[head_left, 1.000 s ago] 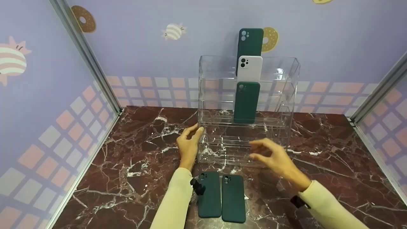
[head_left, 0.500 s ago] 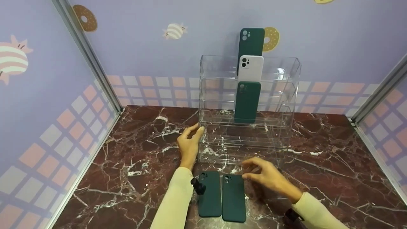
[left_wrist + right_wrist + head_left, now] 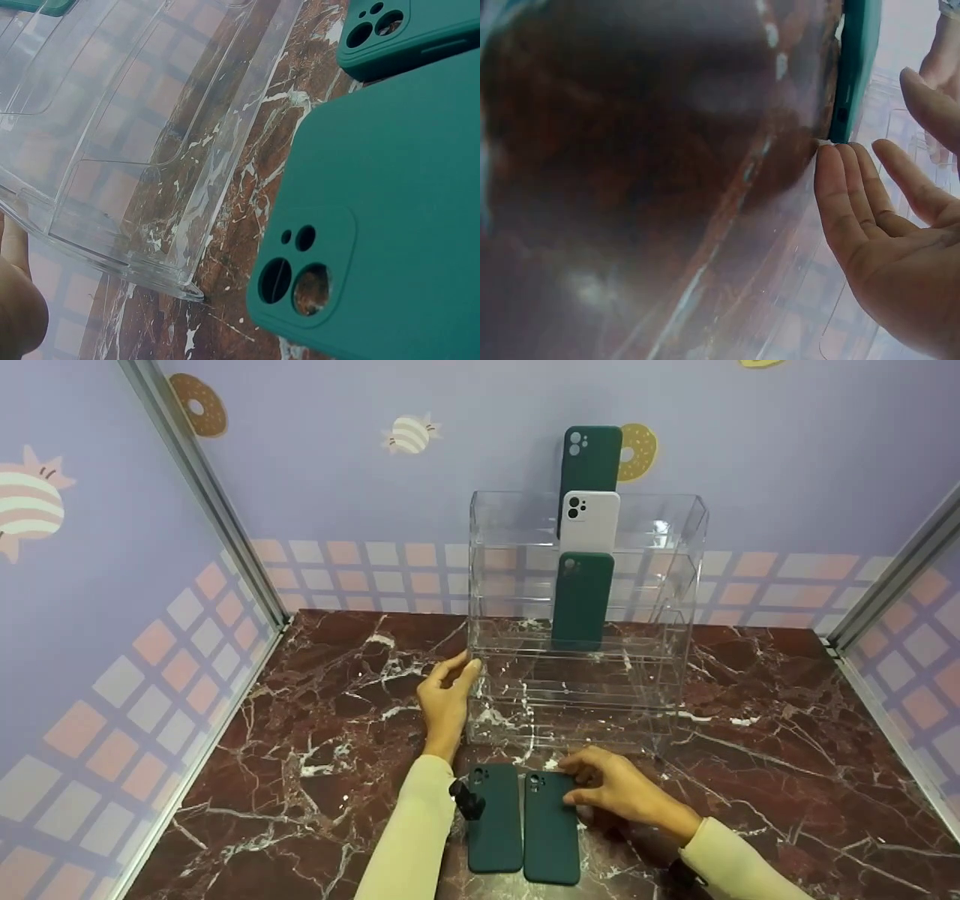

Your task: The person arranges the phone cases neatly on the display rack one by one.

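Two dark green phone cases lie side by side on the marble surface, the left case (image 3: 495, 829) and the right case (image 3: 551, 836), camera cutouts at the far end. My right hand (image 3: 619, 787) is at the right case's upper right corner, thumb over its edge. In the right wrist view the extended fingers (image 3: 844, 187) reach the case's end, with the thumb apart. Beside the clear stepped stand (image 3: 510, 690), my left hand (image 3: 444, 697) rests its fingers and thumb against the left side. The left wrist view shows the stand's side edge close to that hand.
A green case (image 3: 582, 600), a white case (image 3: 591, 521) and another green case (image 3: 592, 457) stand one above another on the stand's tiers. Patterned walls (image 3: 337, 495) close in the back and both sides of the marble surface (image 3: 300, 810).
My right hand has come down and toward me, from the stand's lower front to the right case's corner. The left hand stays at the stand's side.
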`<state>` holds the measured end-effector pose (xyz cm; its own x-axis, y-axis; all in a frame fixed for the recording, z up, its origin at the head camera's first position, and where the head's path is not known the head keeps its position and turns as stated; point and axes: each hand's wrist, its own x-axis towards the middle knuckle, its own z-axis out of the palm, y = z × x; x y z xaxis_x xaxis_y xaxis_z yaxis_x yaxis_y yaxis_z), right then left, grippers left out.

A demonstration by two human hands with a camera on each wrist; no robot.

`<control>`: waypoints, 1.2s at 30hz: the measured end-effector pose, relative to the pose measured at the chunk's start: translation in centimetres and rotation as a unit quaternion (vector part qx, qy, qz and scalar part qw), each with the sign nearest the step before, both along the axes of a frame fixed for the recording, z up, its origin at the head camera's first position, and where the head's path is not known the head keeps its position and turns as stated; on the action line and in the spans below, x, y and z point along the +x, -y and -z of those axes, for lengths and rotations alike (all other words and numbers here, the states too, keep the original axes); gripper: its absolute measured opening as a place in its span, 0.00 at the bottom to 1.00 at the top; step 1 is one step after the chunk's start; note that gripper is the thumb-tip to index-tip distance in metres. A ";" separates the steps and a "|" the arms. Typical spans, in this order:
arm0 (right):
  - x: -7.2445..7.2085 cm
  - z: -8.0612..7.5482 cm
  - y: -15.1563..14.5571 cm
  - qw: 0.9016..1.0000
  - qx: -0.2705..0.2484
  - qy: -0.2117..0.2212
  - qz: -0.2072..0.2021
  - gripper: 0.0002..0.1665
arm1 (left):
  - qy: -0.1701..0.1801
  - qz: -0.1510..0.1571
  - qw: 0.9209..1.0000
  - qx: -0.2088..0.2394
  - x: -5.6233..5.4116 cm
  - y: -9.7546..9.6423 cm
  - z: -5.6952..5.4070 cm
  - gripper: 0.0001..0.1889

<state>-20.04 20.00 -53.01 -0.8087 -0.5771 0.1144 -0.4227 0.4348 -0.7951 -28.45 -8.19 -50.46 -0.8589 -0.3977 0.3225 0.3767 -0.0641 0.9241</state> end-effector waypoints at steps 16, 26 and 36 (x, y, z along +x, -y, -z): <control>-0.1 0.1 0.8 0.997 0.081 -0.018 -0.010 0.38 | -0.003 -0.001 1.000 0.011 -0.1 -0.1 0.0 0.13; 0.1 0.0 1.1 0.996 0.085 -0.007 0.007 0.35 | 0.001 0.000 1.000 0.003 -0.2 0.0 0.1 0.12; 0.2 0.1 1.1 0.998 0.063 0.002 0.013 0.32 | -0.003 0.000 1.000 0.002 -0.1 0.0 0.3 0.13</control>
